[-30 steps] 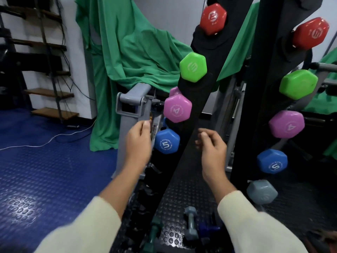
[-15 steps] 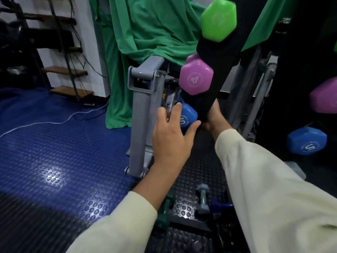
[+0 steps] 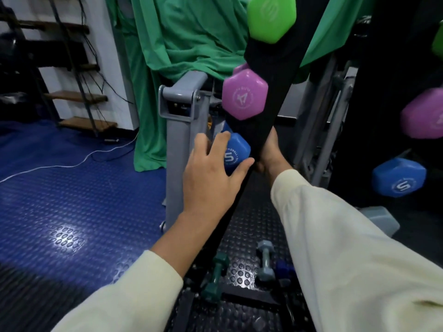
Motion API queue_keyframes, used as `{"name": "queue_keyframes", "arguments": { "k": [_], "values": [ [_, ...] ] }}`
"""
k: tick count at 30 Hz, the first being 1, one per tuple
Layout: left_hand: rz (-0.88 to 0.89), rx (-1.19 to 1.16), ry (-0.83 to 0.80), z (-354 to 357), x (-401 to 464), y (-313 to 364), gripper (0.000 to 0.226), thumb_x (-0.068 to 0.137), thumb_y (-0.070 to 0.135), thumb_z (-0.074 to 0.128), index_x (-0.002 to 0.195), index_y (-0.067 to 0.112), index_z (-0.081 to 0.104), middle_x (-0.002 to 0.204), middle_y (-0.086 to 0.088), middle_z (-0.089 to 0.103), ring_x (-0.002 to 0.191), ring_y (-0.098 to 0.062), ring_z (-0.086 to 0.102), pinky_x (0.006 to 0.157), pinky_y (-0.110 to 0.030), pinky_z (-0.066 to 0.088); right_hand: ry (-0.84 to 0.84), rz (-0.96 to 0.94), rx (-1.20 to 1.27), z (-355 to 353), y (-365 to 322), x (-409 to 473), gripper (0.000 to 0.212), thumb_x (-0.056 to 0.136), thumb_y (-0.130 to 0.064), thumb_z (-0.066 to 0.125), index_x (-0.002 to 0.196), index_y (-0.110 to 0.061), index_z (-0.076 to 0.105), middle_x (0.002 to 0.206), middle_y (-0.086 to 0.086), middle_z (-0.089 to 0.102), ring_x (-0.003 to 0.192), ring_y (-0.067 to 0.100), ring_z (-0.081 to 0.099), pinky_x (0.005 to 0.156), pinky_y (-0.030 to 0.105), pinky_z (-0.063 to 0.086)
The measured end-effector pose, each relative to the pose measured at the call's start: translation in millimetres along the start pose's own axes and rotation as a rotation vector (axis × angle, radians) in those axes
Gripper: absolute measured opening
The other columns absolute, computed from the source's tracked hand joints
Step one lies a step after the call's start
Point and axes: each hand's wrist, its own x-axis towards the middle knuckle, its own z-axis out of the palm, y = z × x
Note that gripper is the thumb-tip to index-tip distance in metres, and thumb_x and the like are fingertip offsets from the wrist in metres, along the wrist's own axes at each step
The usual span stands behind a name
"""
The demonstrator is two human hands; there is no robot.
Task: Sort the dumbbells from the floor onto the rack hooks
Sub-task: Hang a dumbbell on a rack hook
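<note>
Blue studded floor (image 3: 60, 200) fills the left, w/ a green cloth (image 3: 182, 44) draped behind and a grey metal frame (image 3: 178, 144) standing upright in front of it. Black rack (image 3: 271, 97) slants through the middle; on its left side, top to bottom: green dumbbell (image 3: 271, 17), purple dumbbell (image 3: 244, 94) marked 4, blue dumbbell (image 3: 236, 153) marked 5. Left hand (image 3: 211, 173) wraps fingers and thumb round the near end of the blue one, which sits against the rack just below the purple. Right hand (image 3: 268, 156) reaches behind the rack post at the same level; fingers hidden, so can't tell what it grips, if anything. Both arms in cream sleeves. Far right: another purple, blue and grey end. On the black mat (image 3: 249, 226) below, betw. the arms: small dark green dumbbell (image 3: 217, 276), small grey dumbbell (image 3: 266, 262) and a dark blue one (image 3: 285, 269) partly behind the right sleeve.
</note>
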Motion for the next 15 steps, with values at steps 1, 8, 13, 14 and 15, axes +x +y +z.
{"name": "queue_keyframes", "arguments": {
  "k": [1,8,13,14,15],
  "values": [
    [-0.015,-0.001,0.006,-0.1,-0.4,1.7,0.066,0.085,0.059,0.077,0.135,0.019,0.057,0.112,-0.004,0.045,0.091,-0.024,0.057,0.072,-0.047,0.058,0.015,0.009,0.005,0.2,0.2,-0.6,0.04,0.111,-0.035,0.041,0.092,-0.014,0.07,0.072,0.005,0.074,0.065,0.019,0.071,0.059,0.027,0.059],
    [-0.046,0.021,-0.017,0.9,2.0,7.8,0.064,0.084,0.054,0.078,0.133,0.021,0.054,0.114,-0.005,0.043,0.093,-0.023,0.055,0.075,-0.044,0.059,0.058,0.077,-0.008,2.2,-0.7,0.9,0.038,0.106,-0.044,0.05,0.09,-0.017,0.07,0.069,0.004,0.072,0.061,0.019,0.07,0.057,0.027,0.058],
    [-0.029,0.037,-0.038,-0.2,1.9,6.2,0.065,0.085,0.054,0.078,0.134,0.021,0.053,0.114,-0.003,0.041,0.092,-0.021,0.054,0.074,-0.043,0.059,0.048,0.068,-0.017,-1.0,2.9,6.3,0.036,0.106,-0.043,0.052,0.089,-0.018,0.071,0.074,0.005,0.072,0.068,0.022,0.069,0.065,0.032,0.058],
    [-0.031,0.039,-0.042,-0.7,1.7,5.9,0.065,0.085,0.055,0.077,0.135,0.021,0.052,0.114,-0.002,0.041,0.092,-0.021,0.054,0.074,-0.042,0.058,0.041,0.062,-0.03,-1.9,2.7,6.4,0.035,0.106,-0.042,0.052,0.091,-0.018,0.071,0.075,0.006,0.073,0.069,0.022,0.07,0.066,0.032,0.059],
    [-0.033,0.045,-0.046,-1.4,1.5,6.1,0.066,0.086,0.056,0.077,0.136,0.022,0.052,0.114,-0.002,0.041,0.092,-0.021,0.054,0.074,-0.042,0.058,0.028,0.057,-0.059,-3.5,1.4,5.6,0.034,0.106,-0.042,0.052,0.093,-0.017,0.072,0.078,0.006,0.075,0.072,0.022,0.071,0.068,0.033,0.059]
  ]
}}
